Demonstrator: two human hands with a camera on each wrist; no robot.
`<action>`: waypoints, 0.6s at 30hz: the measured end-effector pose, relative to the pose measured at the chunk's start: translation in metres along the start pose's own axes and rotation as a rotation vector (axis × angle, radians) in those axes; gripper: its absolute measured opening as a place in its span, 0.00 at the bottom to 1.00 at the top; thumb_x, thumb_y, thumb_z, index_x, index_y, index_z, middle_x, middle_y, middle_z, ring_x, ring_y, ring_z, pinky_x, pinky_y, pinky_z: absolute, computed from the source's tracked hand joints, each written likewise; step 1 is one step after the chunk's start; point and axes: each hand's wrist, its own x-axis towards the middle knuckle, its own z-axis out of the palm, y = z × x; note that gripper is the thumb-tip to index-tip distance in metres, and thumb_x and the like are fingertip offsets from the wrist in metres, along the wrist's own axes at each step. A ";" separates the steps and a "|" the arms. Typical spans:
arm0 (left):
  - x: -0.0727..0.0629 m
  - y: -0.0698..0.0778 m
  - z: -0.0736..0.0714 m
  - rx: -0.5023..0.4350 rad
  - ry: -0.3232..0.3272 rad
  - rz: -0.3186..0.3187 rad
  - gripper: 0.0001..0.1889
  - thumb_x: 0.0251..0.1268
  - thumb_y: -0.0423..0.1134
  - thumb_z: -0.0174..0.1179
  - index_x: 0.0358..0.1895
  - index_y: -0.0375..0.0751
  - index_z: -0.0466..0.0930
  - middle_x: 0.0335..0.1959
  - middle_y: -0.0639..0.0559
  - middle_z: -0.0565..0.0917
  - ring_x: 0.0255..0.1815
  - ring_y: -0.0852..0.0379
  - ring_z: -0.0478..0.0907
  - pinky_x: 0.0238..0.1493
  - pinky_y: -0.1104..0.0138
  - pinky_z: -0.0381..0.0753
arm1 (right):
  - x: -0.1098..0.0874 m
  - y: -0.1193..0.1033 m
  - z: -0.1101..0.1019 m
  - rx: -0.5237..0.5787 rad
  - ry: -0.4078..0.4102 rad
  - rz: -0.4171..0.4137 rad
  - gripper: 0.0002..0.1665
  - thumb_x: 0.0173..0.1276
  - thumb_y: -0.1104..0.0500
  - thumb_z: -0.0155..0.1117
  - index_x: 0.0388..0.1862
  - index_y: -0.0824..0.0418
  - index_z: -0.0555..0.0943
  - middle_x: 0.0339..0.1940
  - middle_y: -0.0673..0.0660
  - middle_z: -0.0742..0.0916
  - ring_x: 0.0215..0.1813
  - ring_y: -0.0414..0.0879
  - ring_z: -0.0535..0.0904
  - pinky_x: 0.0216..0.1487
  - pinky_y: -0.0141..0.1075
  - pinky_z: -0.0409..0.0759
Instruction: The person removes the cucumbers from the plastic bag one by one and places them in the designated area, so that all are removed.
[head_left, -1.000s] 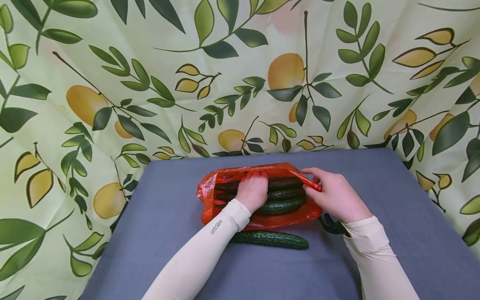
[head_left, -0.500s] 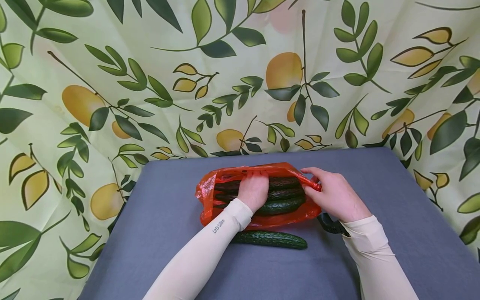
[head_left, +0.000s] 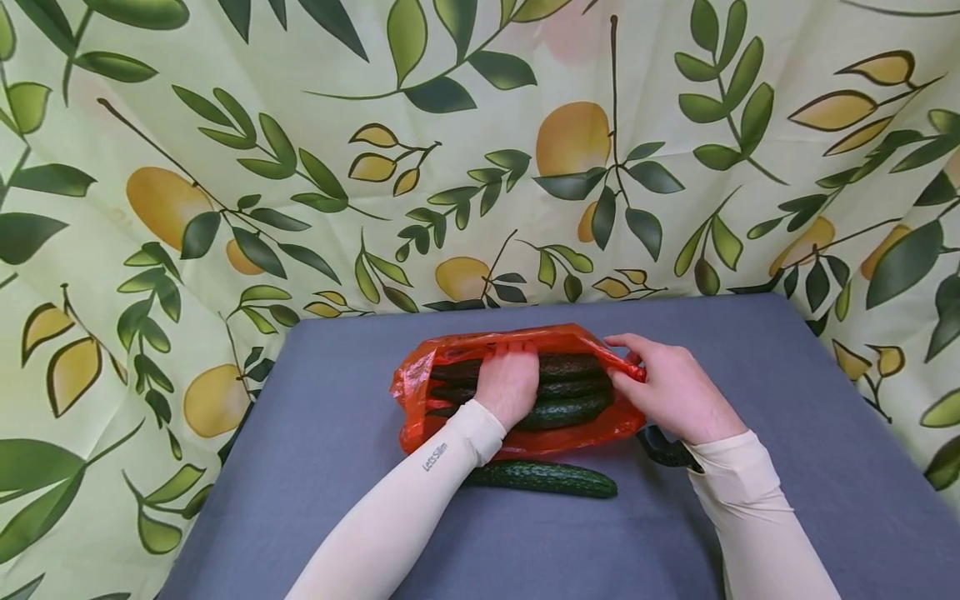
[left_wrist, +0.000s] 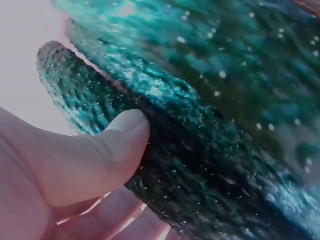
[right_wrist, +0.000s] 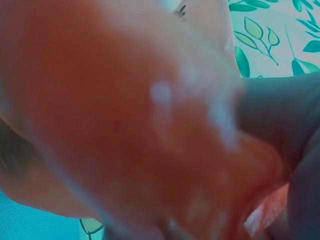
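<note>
A red plastic bag (head_left: 416, 375) lies on its side with its mouth open toward me. Several dark green, bumpy cucumbers (head_left: 566, 410) lie side by side inside it. My left hand (head_left: 507, 383) reaches into the bag, its fingertips hidden from the head view. In the left wrist view, the thumb (left_wrist: 107, 155) presses on one cucumber (left_wrist: 75, 85) while the fingers curl beneath it. At the bag's right edge, my right hand (head_left: 671, 392) pinches the gathered plastic. The right wrist view is mostly filled by the blurred red bag (right_wrist: 140, 115).
One loose cucumber (head_left: 543, 479) lies on the grey-blue table (head_left: 337, 400) in front of the bag, partly behind the left sleeve (head_left: 405, 508). A cloth (head_left: 300, 108) printed with leaves and fruit hangs behind the table and along its sides.
</note>
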 end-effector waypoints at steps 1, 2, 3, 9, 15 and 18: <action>-0.001 0.000 -0.002 -0.005 -0.010 -0.001 0.09 0.79 0.36 0.60 0.54 0.42 0.86 0.48 0.45 0.88 0.50 0.46 0.86 0.45 0.54 0.89 | 0.000 0.000 0.000 0.000 0.000 0.001 0.30 0.74 0.57 0.66 0.74 0.59 0.78 0.46 0.61 0.92 0.33 0.46 0.84 0.30 0.37 0.83; -0.002 -0.001 -0.003 -0.010 -0.015 0.000 0.09 0.80 0.36 0.60 0.55 0.42 0.86 0.48 0.45 0.88 0.50 0.46 0.86 0.46 0.54 0.89 | 0.000 -0.001 0.000 0.002 -0.002 0.003 0.30 0.74 0.57 0.66 0.74 0.59 0.78 0.46 0.62 0.92 0.34 0.46 0.84 0.30 0.37 0.83; -0.003 -0.001 -0.004 -0.016 -0.017 0.000 0.09 0.80 0.36 0.59 0.55 0.42 0.85 0.49 0.45 0.89 0.50 0.46 0.86 0.46 0.54 0.89 | 0.000 -0.001 0.000 0.004 -0.003 0.004 0.30 0.74 0.57 0.66 0.74 0.59 0.78 0.46 0.62 0.92 0.34 0.46 0.84 0.29 0.37 0.83; -0.014 -0.006 -0.010 -0.014 0.005 0.023 0.13 0.79 0.36 0.59 0.61 0.42 0.83 0.53 0.47 0.90 0.53 0.47 0.86 0.49 0.54 0.89 | -0.001 0.000 0.000 0.024 -0.008 0.009 0.31 0.75 0.58 0.67 0.75 0.58 0.77 0.47 0.62 0.92 0.34 0.46 0.84 0.29 0.38 0.85; -0.030 -0.016 -0.020 -0.034 -0.018 0.060 0.11 0.82 0.36 0.56 0.58 0.43 0.82 0.53 0.47 0.89 0.52 0.46 0.86 0.49 0.52 0.89 | 0.000 0.000 -0.001 0.021 -0.009 0.002 0.31 0.75 0.58 0.67 0.76 0.58 0.77 0.47 0.62 0.92 0.34 0.46 0.84 0.29 0.38 0.84; -0.037 -0.020 -0.026 -0.068 -0.030 0.083 0.08 0.82 0.36 0.58 0.55 0.44 0.82 0.54 0.48 0.89 0.52 0.46 0.86 0.51 0.53 0.88 | 0.000 0.000 -0.002 0.014 -0.005 -0.004 0.31 0.74 0.58 0.66 0.76 0.58 0.77 0.47 0.62 0.92 0.34 0.46 0.84 0.30 0.38 0.83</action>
